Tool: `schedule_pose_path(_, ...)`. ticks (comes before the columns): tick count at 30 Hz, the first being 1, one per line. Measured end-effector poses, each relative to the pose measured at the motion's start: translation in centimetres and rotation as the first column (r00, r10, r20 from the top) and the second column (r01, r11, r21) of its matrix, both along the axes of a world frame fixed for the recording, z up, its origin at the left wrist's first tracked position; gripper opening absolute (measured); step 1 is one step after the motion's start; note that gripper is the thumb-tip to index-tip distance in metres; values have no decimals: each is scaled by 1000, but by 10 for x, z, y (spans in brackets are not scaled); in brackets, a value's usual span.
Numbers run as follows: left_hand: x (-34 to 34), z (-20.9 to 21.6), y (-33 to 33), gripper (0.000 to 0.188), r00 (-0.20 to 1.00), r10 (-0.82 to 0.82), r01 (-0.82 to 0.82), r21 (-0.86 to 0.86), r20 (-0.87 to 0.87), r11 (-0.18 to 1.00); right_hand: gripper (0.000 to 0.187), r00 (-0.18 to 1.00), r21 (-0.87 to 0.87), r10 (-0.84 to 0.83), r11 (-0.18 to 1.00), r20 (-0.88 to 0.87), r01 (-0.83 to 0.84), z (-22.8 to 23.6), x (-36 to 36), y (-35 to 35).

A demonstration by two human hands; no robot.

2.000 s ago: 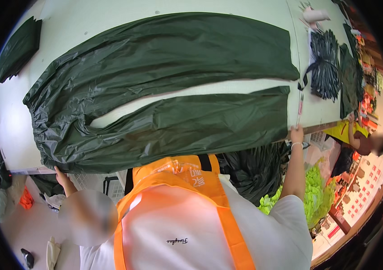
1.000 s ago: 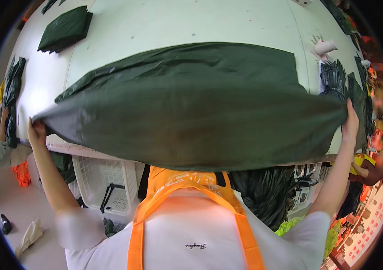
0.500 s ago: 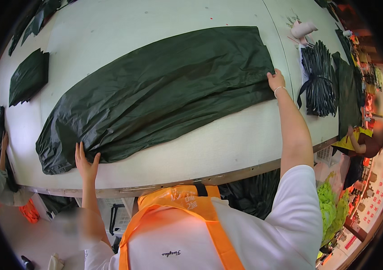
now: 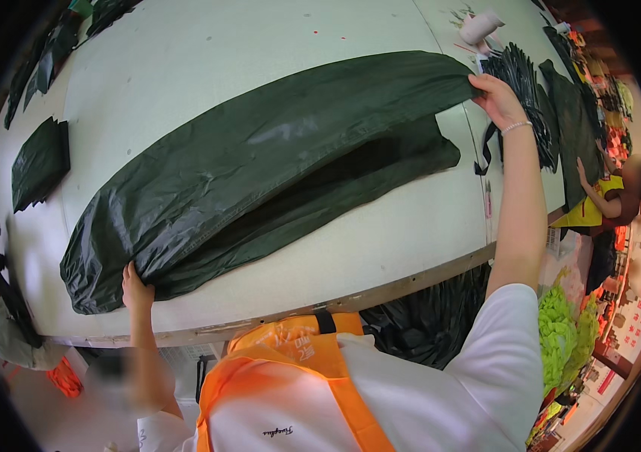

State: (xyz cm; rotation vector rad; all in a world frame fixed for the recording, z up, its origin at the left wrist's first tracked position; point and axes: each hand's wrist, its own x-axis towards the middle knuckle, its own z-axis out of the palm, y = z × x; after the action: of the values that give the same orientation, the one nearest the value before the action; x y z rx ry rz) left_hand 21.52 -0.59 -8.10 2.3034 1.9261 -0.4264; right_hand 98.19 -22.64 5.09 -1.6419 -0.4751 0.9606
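Note:
A long, thin, shiny dark green garment (image 4: 252, 143), perhaps rain trousers, stretches across the table in front of me. My right hand (image 4: 499, 102) pinches the corner at its right end and holds it raised. Below that lifted upper layer a dark gap opens, and the lower layer (image 4: 411, 151) lies on the table. At the near left edge, my left hand (image 4: 138, 290) grips the bunched fabric, its fingertips partly hidden by the cloth.
The pale table (image 4: 380, 241) has a metal near edge. A folded dark green bundle (image 4: 40, 162) lies at left, a tied dark bundle (image 4: 520, 83) and a white roll (image 4: 481, 27) at right. Co-workers stand at both sides. Dark fabric (image 4: 429, 320) is heaped below the edge.
My right hand has moved up and right, lifting the garment's upper layer off the lower one. My left hand has closed on the near left edge.

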Motion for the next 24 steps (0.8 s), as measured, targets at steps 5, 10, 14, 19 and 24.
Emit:
schedule_pose_path(5, -6, -20, -16, 70, 998, 23, -29, 99, 59, 995, 23, 948, -521, -18, 832, 319, 192, -38, -39, -84)
schedule_pose_path(10, -17, -15, -22, 73, 978, -42, 28, 67, 206, 997, 30, 875, -422, -65, 857, 479, 294, -172, -48, -167)
schedule_pose_path(14, -33, -2, -13, 68, 995, -48, 50, -20, 91, 999, 37, 879, -269, -296, 872, 375, 409, -185, -66, -162)
schedule_pose_path(19, -27, 90, 6, 44, 977, -66, -51, 519, 204, 853, 38, 926, -501, 61, 853, 372, 145, -133, -45, -164)
schedule_pose_path(24, -55, 58, -50, 52, 790, -309, -182, 684, 529, 706, 36, 931, -293, -183, 914, 316, 279, -175, 3, -229)
